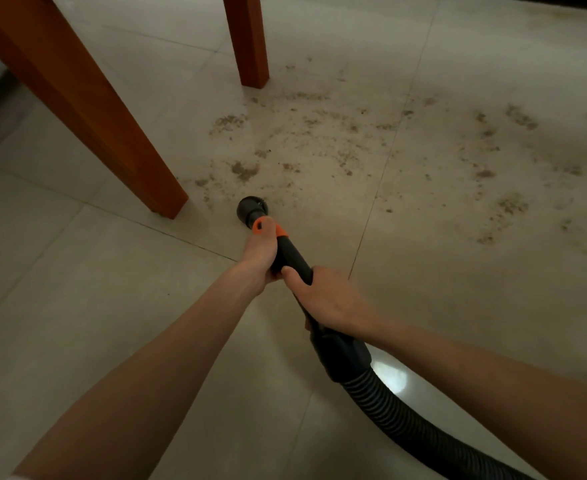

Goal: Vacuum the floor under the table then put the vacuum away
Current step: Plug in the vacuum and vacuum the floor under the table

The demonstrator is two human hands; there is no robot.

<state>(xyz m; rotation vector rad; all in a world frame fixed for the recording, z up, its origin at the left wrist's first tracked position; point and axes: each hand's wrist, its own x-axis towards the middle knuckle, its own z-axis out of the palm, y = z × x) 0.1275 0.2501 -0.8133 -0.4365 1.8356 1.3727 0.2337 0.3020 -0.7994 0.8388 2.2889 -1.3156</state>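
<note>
Vacuum wand (286,251) gripped by left hand (259,252) ahead and right hand (323,299) behind; its long axis points forward-left, nozzle (248,209) near the table leg (118,147), beside scattered dirt (337,140) on the floor (94,278).

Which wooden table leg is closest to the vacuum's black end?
The thick orange-brown wooden leg on the left: its foot stands just left of the round black vacuum nozzle. The thinner leg stands farther back, beyond the dirt.
</note>
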